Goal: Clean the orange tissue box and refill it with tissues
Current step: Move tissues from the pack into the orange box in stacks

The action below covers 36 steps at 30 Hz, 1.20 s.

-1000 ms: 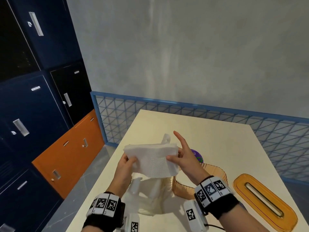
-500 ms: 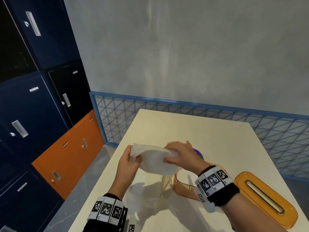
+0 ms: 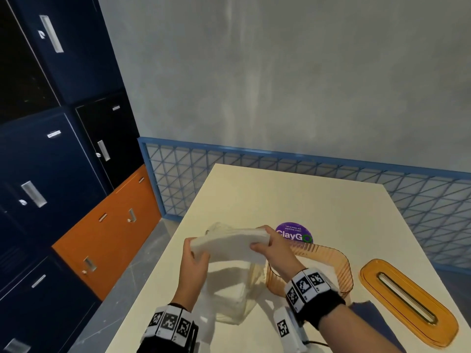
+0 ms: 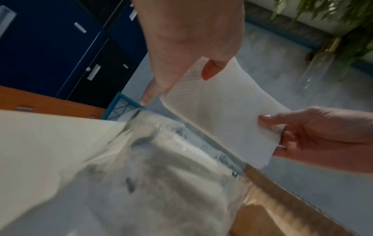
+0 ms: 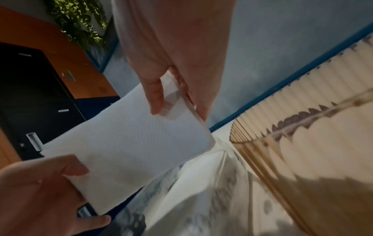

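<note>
Both hands hold a stack of white tissues (image 3: 229, 244) in the air, lying nearly flat, just left of the open orange tissue box base (image 3: 342, 261). My left hand (image 3: 195, 249) grips the stack's left end, thumb on top (image 4: 210, 70). At the right end my right hand (image 3: 260, 240) pinches it between thumb and fingers (image 5: 155, 95). The wrist views show the tissues (image 4: 222, 111) (image 5: 131, 143) bowed between the two hands. The orange lid (image 3: 407, 301) with its slot lies flat on the table to the right of the base.
A crumpled clear plastic wrapper (image 3: 234, 294) lies on the cream table (image 3: 280, 194) under the hands. A purple round sticker (image 3: 293, 233) is behind the box. A dark blue cloth (image 3: 367, 312) shows by my right forearm. Blue lockers and a blue mesh fence stand left and behind.
The tissue stack has gone from held upright and facing me to lying nearly flat, and lower. My right index finger, stretched out before, now closes on the stack.
</note>
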Each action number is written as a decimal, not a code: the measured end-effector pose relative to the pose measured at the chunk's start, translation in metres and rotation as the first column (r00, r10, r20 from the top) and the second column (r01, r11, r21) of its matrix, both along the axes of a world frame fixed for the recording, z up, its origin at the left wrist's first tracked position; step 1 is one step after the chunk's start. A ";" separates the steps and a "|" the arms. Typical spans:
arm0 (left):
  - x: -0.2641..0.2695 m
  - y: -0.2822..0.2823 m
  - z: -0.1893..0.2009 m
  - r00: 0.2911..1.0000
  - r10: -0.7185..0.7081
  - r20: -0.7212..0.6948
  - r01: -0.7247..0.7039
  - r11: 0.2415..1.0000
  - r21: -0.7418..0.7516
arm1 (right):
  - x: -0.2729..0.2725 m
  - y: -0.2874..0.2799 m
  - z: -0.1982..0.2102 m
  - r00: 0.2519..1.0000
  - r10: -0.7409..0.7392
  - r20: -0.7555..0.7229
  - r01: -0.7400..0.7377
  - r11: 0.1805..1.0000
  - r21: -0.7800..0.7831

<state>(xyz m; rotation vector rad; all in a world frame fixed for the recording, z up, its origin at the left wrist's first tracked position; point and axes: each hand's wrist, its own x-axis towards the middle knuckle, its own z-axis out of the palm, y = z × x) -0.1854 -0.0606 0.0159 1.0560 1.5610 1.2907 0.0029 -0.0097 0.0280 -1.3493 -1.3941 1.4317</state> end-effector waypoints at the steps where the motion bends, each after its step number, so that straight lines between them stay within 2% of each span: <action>1: -0.001 -0.001 -0.005 1.000 0.003 -0.009 -0.003 1.000 -0.020 | -0.002 -0.003 -0.005 1.000 -0.014 -0.001 0.014 1.000 -0.015; 5: 0.000 -0.004 -0.026 0.993 -0.013 -0.121 -0.003 0.991 -0.135 | -0.006 -0.009 -0.034 0.997 -0.057 0.041 0.061 0.993 -0.097; 9: -0.006 0.005 -0.059 0.980 -0.041 -0.193 0.000 0.978 -0.206 | -0.011 -0.005 -0.036 0.992 -0.083 0.095 0.091 0.991 -0.094; 13: 0.005 0.000 -0.021 0.978 -0.044 -0.202 0.009 0.985 -0.173 | -0.011 -0.005 -0.028 0.984 -0.096 0.147 0.107 0.992 -0.069; 19: 0.032 0.017 0.018 0.979 -0.023 -0.200 0.032 0.998 0.044 | 0.027 0.001 0.011 0.969 -0.241 0.047 0.243 0.969 -0.039; 21: 0.048 0.033 0.024 0.978 -0.058 -0.202 0.062 0.998 0.013 | 0.050 0.003 0.023 0.965 -0.249 0.085 0.254 0.966 -0.046; 24: 0.078 0.054 0.022 0.969 -0.168 -0.182 0.142 0.979 -0.147 | 0.089 0.006 0.027 0.944 -0.292 0.150 0.310 0.944 -0.113; 26: 0.100 0.063 0.016 0.953 -0.246 -0.178 0.211 0.958 -0.196 | 0.112 0.005 0.024 0.922 -0.337 0.189 0.365 0.921 -0.135; 28: 0.118 0.070 0.009 0.918 -0.326 -0.223 0.274 0.932 -0.237 | 0.130 0.003 0.019 0.893 -0.354 0.279 0.402 0.906 -0.135; 31: 0.137 0.075 -0.003 0.823 -0.428 -0.374 0.324 0.894 -0.311 | 0.146 0.002 0.004 0.834 -0.302 0.462 0.405 0.903 -0.140; 36: 0.151 0.075 -0.017 0.613 -0.445 -0.652 0.235 0.891 -0.388 | 0.142 0.005 -0.023 0.711 -0.238 0.662 0.394 0.914 -0.094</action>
